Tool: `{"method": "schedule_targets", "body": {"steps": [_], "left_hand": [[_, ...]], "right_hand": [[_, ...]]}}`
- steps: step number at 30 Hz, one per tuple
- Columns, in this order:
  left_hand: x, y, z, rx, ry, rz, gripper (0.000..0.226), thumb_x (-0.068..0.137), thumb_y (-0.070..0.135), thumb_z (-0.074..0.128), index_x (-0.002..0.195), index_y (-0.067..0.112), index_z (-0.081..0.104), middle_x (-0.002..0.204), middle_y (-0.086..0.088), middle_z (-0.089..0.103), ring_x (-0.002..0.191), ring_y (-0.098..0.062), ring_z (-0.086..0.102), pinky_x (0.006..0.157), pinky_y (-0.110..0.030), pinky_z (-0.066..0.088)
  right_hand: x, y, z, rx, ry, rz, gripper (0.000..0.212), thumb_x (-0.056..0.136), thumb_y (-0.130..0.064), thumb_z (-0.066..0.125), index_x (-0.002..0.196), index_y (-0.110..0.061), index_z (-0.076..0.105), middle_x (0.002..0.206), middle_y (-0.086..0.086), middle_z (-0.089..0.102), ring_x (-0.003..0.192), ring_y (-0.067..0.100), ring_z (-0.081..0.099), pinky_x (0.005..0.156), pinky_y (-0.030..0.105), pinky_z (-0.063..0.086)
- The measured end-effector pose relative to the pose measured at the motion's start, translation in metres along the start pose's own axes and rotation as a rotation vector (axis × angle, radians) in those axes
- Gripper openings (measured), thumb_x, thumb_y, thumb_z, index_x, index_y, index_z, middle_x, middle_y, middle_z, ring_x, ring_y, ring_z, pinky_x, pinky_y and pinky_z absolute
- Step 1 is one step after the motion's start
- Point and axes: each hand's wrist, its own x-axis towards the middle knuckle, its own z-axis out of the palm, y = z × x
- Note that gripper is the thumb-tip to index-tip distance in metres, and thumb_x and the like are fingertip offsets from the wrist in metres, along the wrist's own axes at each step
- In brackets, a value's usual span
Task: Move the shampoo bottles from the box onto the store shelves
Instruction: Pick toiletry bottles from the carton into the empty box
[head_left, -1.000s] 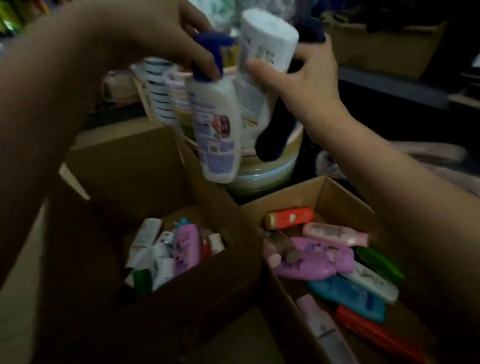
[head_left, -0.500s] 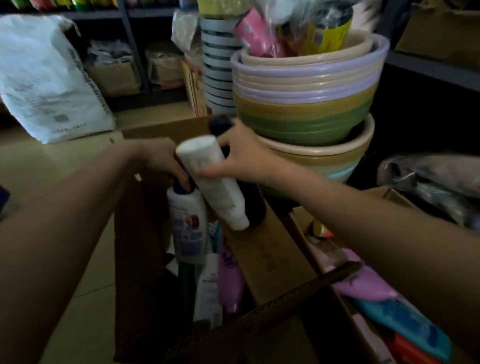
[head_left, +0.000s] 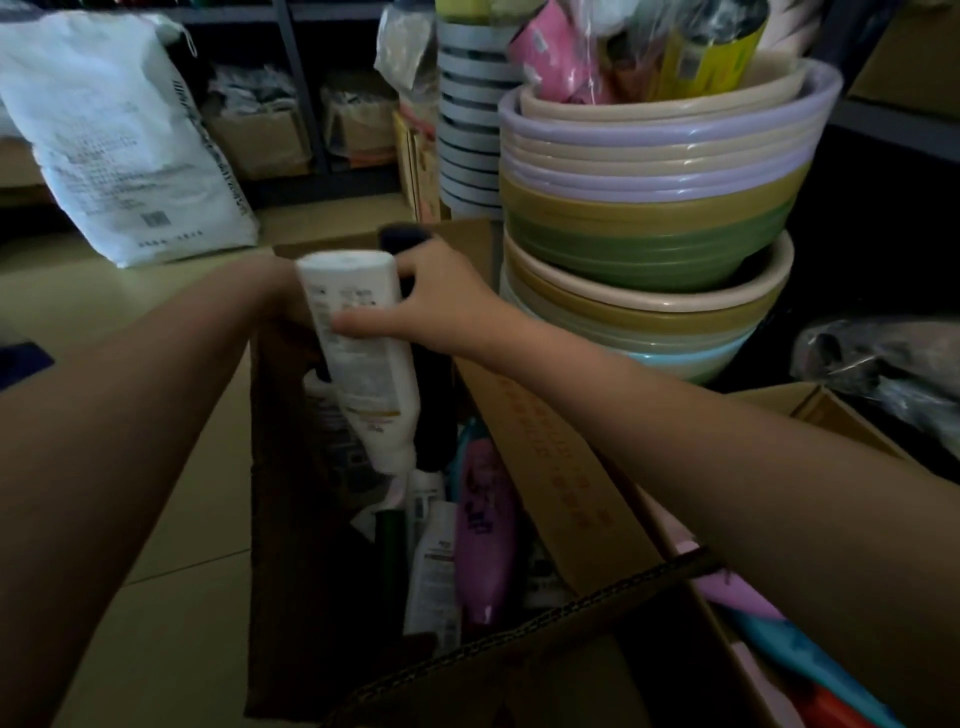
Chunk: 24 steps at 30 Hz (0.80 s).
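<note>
My right hand (head_left: 436, 306) grips two bottles together above the left cardboard box (head_left: 270, 467). One is a white shampoo bottle (head_left: 363, 364) turned cap-down. The other is a dark bottle (head_left: 431, 410) behind it. My left hand (head_left: 283, 296) is mostly hidden behind the white bottle. It holds a white bottle with a blue cap (head_left: 324, 410) by its top, hanging into the box. Inside the box lie a purple bottle (head_left: 483, 525), a white bottle (head_left: 434, 571) and several others in shadow.
A second open box (head_left: 810, 410) at the right holds purple, teal and red bottles. A tall stack of plastic basins (head_left: 649, 208) stands just behind the boxes. A white sack (head_left: 119, 145) leans at the back left before dark shelves (head_left: 291, 104). A tiled floor runs along the left.
Both hands have come down with their bottles from in front of the basins to just over the left box. The blue-capped bottle now hangs lower, behind the white one.
</note>
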Motion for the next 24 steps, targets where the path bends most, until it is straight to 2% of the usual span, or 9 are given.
{"method": "schedule_targets", "body": {"steps": [1, 2, 3, 6, 9, 11, 16, 20, 24], "left_hand": [[0.011, -0.003, 0.006, -0.006, -0.045, 0.05, 0.026, 0.088, -0.01, 0.05, 0.063, -0.002, 0.052, 0.094, -0.023, 0.061, 0.077, -0.029, 0.066, 0.064, -0.021, 0.054], [0.001, 0.008, 0.007, -0.008, -0.06, 0.053, 0.027, 0.087, -0.005, 0.057, 0.061, 0.0, 0.051, 0.075, -0.013, 0.059, 0.051, -0.015, 0.064, 0.042, -0.017, 0.047], [0.005, 0.011, 0.009, 0.024, -0.08, 0.058, 0.022, 0.085, 0.001, 0.062, 0.064, -0.001, 0.055, 0.065, -0.009, 0.056, 0.035, -0.007, 0.055, 0.033, -0.015, 0.039], [0.012, 0.017, 0.018, 0.074, -0.17, 0.052, 0.016, 0.081, 0.014, 0.069, 0.09, 0.001, 0.067, 0.066, -0.006, 0.06, 0.045, -0.009, 0.057, 0.043, -0.02, 0.043], [0.019, 0.032, 0.026, 0.027, -0.189, 0.043, 0.033, 0.072, 0.018, 0.077, 0.099, 0.002, 0.067, 0.094, -0.012, 0.066, 0.085, -0.025, 0.065, 0.072, -0.031, 0.055], [0.029, 0.041, 0.034, -0.016, -0.188, 0.029, 0.038, 0.073, 0.014, 0.076, 0.107, 0.001, 0.064, 0.11, -0.016, 0.064, 0.1, -0.029, 0.063, 0.085, -0.035, 0.053], [0.038, 0.047, 0.064, 0.009, 0.028, 0.03, 0.028, 0.087, 0.014, 0.061, 0.112, 0.003, 0.056, 0.095, -0.011, 0.057, 0.087, -0.024, 0.056, 0.071, -0.03, 0.049], [0.037, 0.041, 0.075, -0.013, 0.075, 0.057, 0.024, 0.091, 0.017, 0.054, 0.112, 0.007, 0.06, 0.107, -0.011, 0.059, 0.088, -0.022, 0.054, 0.074, -0.029, 0.045], [0.023, 0.06, 0.061, -0.178, 0.171, 0.164, 0.011, 0.092, 0.016, 0.053, 0.1, 0.012, 0.059, 0.088, -0.007, 0.057, 0.077, -0.019, 0.054, 0.064, -0.03, 0.045]], "right_hand": [[-0.002, 0.008, 0.003, 0.001, -0.017, 0.038, 0.038, 0.073, -0.035, 0.078, 0.079, 0.002, 0.071, 0.085, 0.011, 0.072, 0.082, 0.02, 0.065, 0.072, 0.033, 0.053], [-0.004, 0.016, 0.005, -0.024, -0.041, 0.06, 0.037, 0.072, -0.035, 0.079, 0.071, 0.001, 0.068, 0.079, 0.011, 0.07, 0.077, 0.02, 0.063, 0.063, 0.032, 0.049], [-0.008, 0.023, 0.007, -0.083, -0.071, 0.068, 0.038, 0.071, -0.037, 0.079, 0.062, -0.004, 0.063, 0.073, 0.011, 0.065, 0.075, 0.021, 0.058, 0.06, 0.03, 0.042], [-0.02, 0.033, 0.005, -0.389, -0.178, 0.086, 0.038, 0.068, -0.049, 0.075, 0.058, -0.021, 0.051, 0.079, 0.0, 0.045, 0.098, 0.026, 0.044, 0.075, 0.03, 0.033], [-0.026, 0.047, -0.001, -0.636, -0.285, 0.136, 0.043, 0.073, -0.052, 0.07, 0.096, -0.015, 0.064, 0.115, 0.012, 0.042, 0.117, 0.032, 0.034, 0.089, 0.035, 0.031], [-0.027, 0.056, 0.002, -0.682, -0.368, 0.212, 0.053, 0.076, -0.053, 0.067, 0.112, -0.014, 0.061, 0.128, 0.017, 0.037, 0.122, 0.035, 0.031, 0.096, 0.039, 0.031], [-0.021, 0.072, 0.031, -0.603, -0.411, 0.339, 0.052, 0.083, -0.049, 0.062, 0.114, -0.007, 0.053, 0.131, 0.017, 0.037, 0.122, 0.035, 0.034, 0.097, 0.041, 0.037], [-0.012, 0.064, 0.033, -0.619, -0.387, 0.229, 0.036, 0.092, -0.025, 0.055, 0.122, -0.005, 0.052, 0.126, 0.015, 0.044, 0.115, 0.033, 0.047, 0.087, 0.039, 0.043], [-0.007, 0.052, -0.009, -0.651, -0.269, 0.118, 0.024, 0.092, -0.012, 0.05, 0.113, -0.006, 0.058, 0.112, 0.013, 0.058, 0.102, 0.028, 0.059, 0.077, 0.033, 0.046]]}}
